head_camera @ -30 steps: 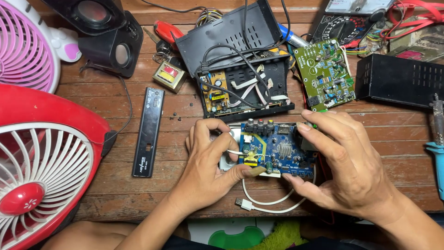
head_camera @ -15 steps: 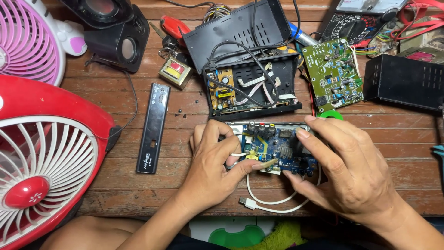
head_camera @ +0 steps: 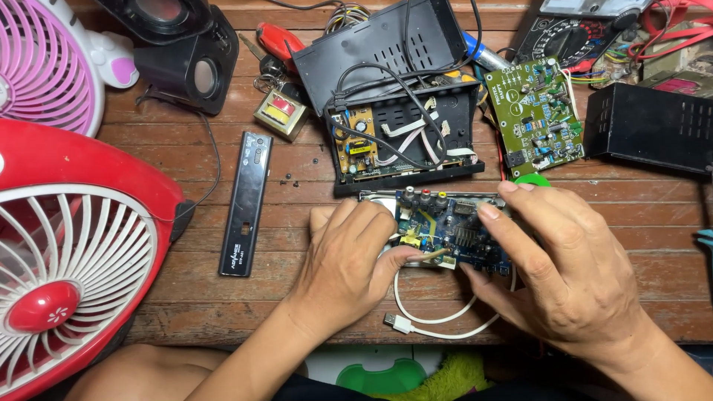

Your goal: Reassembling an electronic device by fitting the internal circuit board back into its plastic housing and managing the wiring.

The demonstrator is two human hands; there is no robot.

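blue circuit board, flat on the brown wooden table, just in front of the open black box, held between two hands. left hand curled over the left end, thumb pressed on a small tan part at the near edge, fingers bent and closed on the board. right hand spread over the right end, fingertips down on top, thumb tucked under the near edge, so gripping the board too. best to hold only by the edges, press softly, keep fingers off the tiny parts and sharp pins, keep the board level, mind the white cable looping out from under. board thin, hard and bumpy, with little round silver plugs along the far edge. white cable smooth and bendy, with a small flat plug at the loose end. black box hard plastic with slots, full of wires and a yellow board. green circuit board to the right of the box, flat and dotted with small parts. long black panel shiny and thin, well to the left. big red fan round, with white ribs, at the left edge. pink fan and black speaker at the far left corner. tiny dark screws loose on the rough wood.
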